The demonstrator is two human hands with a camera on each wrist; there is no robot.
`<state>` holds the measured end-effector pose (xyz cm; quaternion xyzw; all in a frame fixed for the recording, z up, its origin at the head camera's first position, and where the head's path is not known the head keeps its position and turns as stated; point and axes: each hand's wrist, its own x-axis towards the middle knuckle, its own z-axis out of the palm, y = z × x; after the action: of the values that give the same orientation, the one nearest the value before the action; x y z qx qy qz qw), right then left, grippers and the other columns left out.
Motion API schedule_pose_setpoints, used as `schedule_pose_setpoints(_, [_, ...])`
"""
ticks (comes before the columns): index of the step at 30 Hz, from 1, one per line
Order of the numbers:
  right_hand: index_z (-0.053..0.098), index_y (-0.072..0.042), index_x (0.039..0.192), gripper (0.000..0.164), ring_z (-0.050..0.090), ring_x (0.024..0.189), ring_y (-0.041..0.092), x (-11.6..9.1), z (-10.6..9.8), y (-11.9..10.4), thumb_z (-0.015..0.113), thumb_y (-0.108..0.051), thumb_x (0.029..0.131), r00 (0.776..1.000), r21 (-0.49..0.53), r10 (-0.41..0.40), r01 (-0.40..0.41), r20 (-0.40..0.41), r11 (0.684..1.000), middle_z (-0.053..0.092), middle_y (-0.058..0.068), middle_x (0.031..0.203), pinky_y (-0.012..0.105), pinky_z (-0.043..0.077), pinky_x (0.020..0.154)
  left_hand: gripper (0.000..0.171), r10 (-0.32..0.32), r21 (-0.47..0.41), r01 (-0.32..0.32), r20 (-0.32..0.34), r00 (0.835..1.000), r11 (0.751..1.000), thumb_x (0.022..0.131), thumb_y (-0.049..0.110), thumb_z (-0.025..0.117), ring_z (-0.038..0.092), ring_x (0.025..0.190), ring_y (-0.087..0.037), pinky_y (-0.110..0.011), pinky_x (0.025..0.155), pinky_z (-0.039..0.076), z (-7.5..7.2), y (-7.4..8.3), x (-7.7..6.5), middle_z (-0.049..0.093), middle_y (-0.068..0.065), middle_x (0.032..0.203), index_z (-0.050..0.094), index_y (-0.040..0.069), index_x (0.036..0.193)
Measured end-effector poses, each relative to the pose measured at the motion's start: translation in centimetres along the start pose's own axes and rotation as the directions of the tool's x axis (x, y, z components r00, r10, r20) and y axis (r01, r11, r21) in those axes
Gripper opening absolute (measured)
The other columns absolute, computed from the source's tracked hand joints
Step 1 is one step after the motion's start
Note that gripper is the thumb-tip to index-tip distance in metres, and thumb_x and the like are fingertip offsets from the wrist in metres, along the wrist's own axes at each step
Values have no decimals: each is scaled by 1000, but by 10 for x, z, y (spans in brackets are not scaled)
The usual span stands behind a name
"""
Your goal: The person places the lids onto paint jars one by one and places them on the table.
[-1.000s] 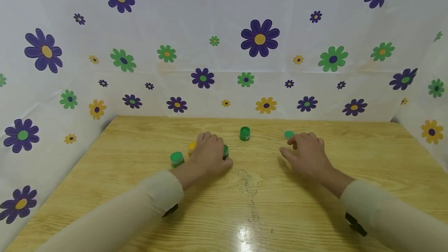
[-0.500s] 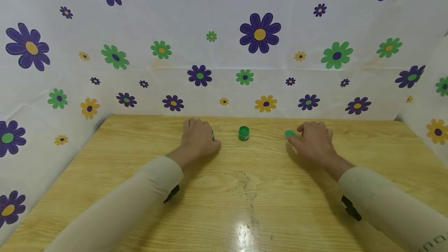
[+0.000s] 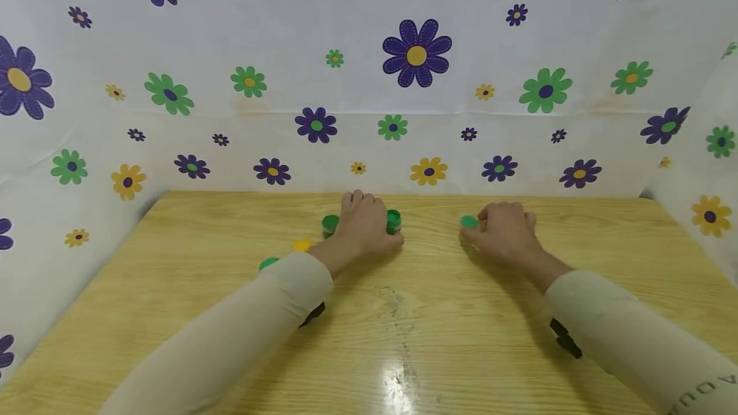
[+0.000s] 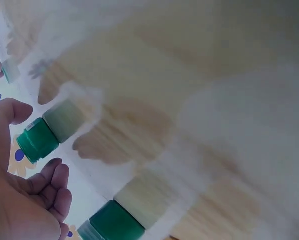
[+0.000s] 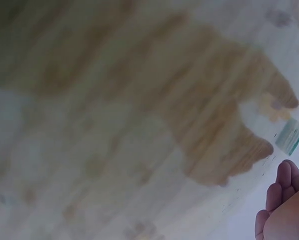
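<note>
While pots crowd it, left hand seemingly unclenched.

Left hand moved right to the middle green jar, another green jar uncovered behind it

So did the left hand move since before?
Yes. The left hand slid right along the wooden table, ending against the small green-lidded jar standing near the back wall.
</note>
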<state>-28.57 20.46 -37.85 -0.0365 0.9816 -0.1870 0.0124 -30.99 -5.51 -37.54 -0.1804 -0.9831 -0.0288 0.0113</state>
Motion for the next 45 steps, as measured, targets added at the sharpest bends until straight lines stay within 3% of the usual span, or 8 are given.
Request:
schedule_pose_setpoints(7, [67, 4, 112, 51, 48, 112, 39, 1, 1, -6, 54, -41, 92, 1000, 4, -10, 10, 10, 1000, 65, 19, 115, 55, 30, 92, 41, -9, -24, 10, 35, 999, 1000, 89, 49, 60, 44, 87, -26, -42, 86, 29, -2, -1, 5, 51, -4, 79, 50, 13, 72])
schedule_pose_setpoints(15, [66, 4, 111, 48, 47, 108, 37, 1, 4, -6, 54, -39, 94, 1000, -30, -4, 4, 16, 1000, 65, 18, 111, 52, 31, 90, 37, 40, -43, -40, 15, 999, 998, 87, 47, 60, 44, 87, -24, -45, 96, 31, 1, 2, 0, 52, -2, 79, 51, 13, 76])
schedule_pose_setpoints(22, [67, 5, 112, 45, 49, 107, 38, -5, 2, -9, 55, -36, 95, 1000, -57, -26, 26, -7, 998, 66, 19, 111, 55, 33, 92, 33, 130, -53, -130, -13, 991, 990, 88, 45, 59, 45, 87, -24, -46, 96, 33, -2, 7, -31, 55, -2, 83, 55, 12, 82])
schedule_pose_setpoints(29, [69, 4, 111, 47, 54, 103, 35, -19, 9, -19, 61, -38, 94, 994, 41, -95, 96, -45, 994, 69, 14, 102, 52, 37, 87, 34, 185, -42, -188, -71, 980, 981, 84, 45, 62, 44, 85, -22, -45, 92, 32, -9, 4, -64, 56, -1, 84, 56, 11, 83])
schedule_pose_setpoints(35, [71, 3, 104, 37, 58, 90, 27, -55, 17, -29, 65, -31, 93, 974, 118, -212, 221, -83, 968, 69, 7, 89, 52, 42, 86, 35, 227, -24, -231, -99, 969, 973, 82, 46, 64, 42, 80, -20, -43, 88, 34, -12, 5, -95, 55, 1, 80, 57, 12, 81])
schedule_pose_setpoints(39, [72, -1, 99, 30, 53, 82, 18, -84, 22, -35, 69, -29, 91, 962, 152, -255, 268, -101, 951, 66, 1, 82, 43, 41, 80, 32, 243, -44, -249, -113, 963, 967, 80, 44, 64, 39, 76, -18, -42, 88, 35, -12, 10, -117, 50, 3, 76, 55, 13, 78])
schedule_pose_setpoints(45, [72, -7, 98, 28, 48, 83, 12, -124, 23, -43, 69, -35, 92, 959, 212, -278, 283, -56, 935, 61, -6, 83, 32, 41, 77, 27, 231, -112, -234, -38, 972, 966, 80, 41, 64, 39, 77, -15, -43, 92, 36, -16, 28, -149, 49, 7, 76, 55, 15, 79])
